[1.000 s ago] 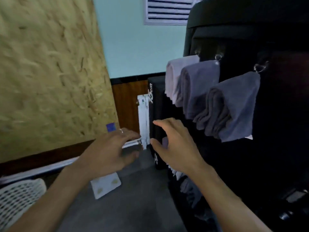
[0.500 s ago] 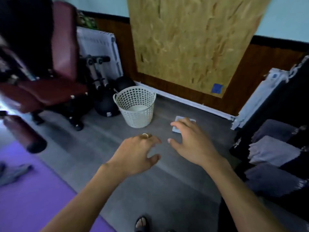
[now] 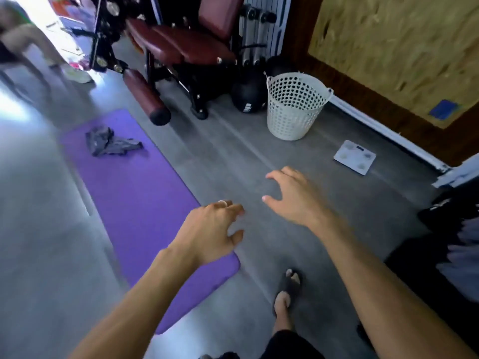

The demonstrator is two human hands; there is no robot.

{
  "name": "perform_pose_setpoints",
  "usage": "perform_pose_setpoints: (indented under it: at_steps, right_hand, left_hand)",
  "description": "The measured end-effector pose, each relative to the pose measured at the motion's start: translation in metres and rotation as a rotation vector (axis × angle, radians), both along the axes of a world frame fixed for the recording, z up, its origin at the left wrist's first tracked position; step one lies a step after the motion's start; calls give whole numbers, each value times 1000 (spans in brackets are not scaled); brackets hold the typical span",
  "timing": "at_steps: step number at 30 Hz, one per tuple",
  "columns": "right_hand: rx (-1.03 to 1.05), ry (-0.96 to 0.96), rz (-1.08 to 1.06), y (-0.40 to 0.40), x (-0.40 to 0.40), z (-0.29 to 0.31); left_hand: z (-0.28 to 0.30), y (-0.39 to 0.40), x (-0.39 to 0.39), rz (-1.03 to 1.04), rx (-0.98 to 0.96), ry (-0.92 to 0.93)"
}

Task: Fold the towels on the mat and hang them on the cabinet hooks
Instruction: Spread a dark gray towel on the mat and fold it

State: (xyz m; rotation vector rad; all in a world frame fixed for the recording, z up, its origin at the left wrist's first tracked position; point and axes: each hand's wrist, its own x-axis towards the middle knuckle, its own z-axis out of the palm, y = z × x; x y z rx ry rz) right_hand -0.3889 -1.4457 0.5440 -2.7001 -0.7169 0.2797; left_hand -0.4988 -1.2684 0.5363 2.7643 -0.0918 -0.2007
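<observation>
A crumpled grey towel point(image 3: 110, 141) lies near the far end of the purple mat point(image 3: 134, 193) on the grey floor. My left hand point(image 3: 211, 233) hovers over the mat's near right edge, fingers loosely curled, holding nothing. My right hand point(image 3: 295, 196) hangs over bare floor to its right, fingers spread and relaxed, empty. At the right edge, blurred grey towels point(image 3: 461, 257) hang on the dark cabinet point(image 3: 420, 275). The hooks are hidden.
A white perforated basket point(image 3: 294, 107) stands by the wall, with a white scale point(image 3: 354, 156) on the floor near it. A maroon weight bench point(image 3: 178, 45) and a black ball point(image 3: 247, 98) sit behind. Another person's legs point(image 3: 23, 40) show at far left. My sandalled foot point(image 3: 286, 291) is below.
The view has swung left, from the towels hung on the cabinet to the floor and mat. Both hands stayed out in front, empty; the crumpled towel has come into view.
</observation>
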Motion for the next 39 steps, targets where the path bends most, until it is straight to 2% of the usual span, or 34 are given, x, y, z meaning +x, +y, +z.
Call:
perform_pose_setpoints:
  at_steps: [7, 17, 28, 33, 39]
  right_hand:
    - [-70, 117, 97, 75, -111, -34]
    - [-84, 137, 260, 205, -187, -58]
    - [-72, 87, 328, 439, -277, -54]
    - [-72, 91, 338, 542, -291, -49]
    - [-54, 83, 319, 662, -268, -65]
  left_hand:
    - [-25, 67, -126, 69, 8, 165]
    - [-31, 163, -238, 320, -12, 171]
    - [-28, 387, -341, 410, -3, 114]
    - [-20, 488, -359, 428, 11, 113]
    - [-29, 611, -330, 391, 16, 104]
